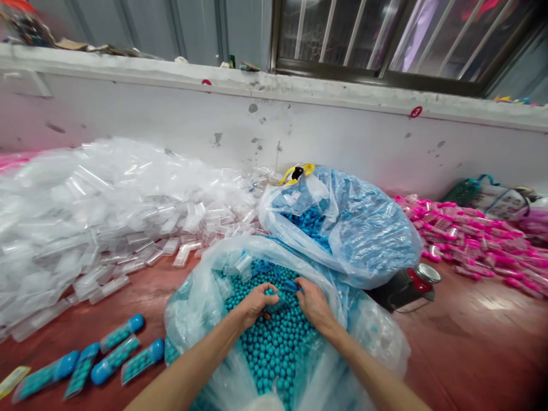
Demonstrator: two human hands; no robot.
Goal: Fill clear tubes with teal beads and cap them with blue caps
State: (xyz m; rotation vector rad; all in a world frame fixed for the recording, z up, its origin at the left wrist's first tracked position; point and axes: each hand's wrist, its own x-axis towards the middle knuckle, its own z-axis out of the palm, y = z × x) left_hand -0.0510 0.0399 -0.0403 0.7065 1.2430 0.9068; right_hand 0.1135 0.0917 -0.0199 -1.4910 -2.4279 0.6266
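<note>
Over the near plastic bag (201, 297), I see both hands sunk into a mass of small teal balls (274, 342). My left hand (256, 303) is curled, fingers bent inward around a clear tube (274, 301) that lies between the two hands; the tube appears partly filled with teal balls. My right hand (314, 302) is also curled, its fingertips meeting the tube's right end, where a blue cap (291, 286) shows; I cannot tell whether the cap is seated or loose. Both grips are closed to a loose pinch, not a fist.

Behind this bag stands a second bag (368, 228), translucent, holding blue caps, with a yellow tie (295, 172) at its top. To the left, a large heap of empty clear tubes (98, 211) spreads across the red floor (471, 342). At lower left, finished teal tubes (115, 357) with blue caps lie in a loose row. At right, a pile of pink tubes (471, 240) rests along the white wall (342, 131), with a small metal tin (413, 285) just beside the second bag.
</note>
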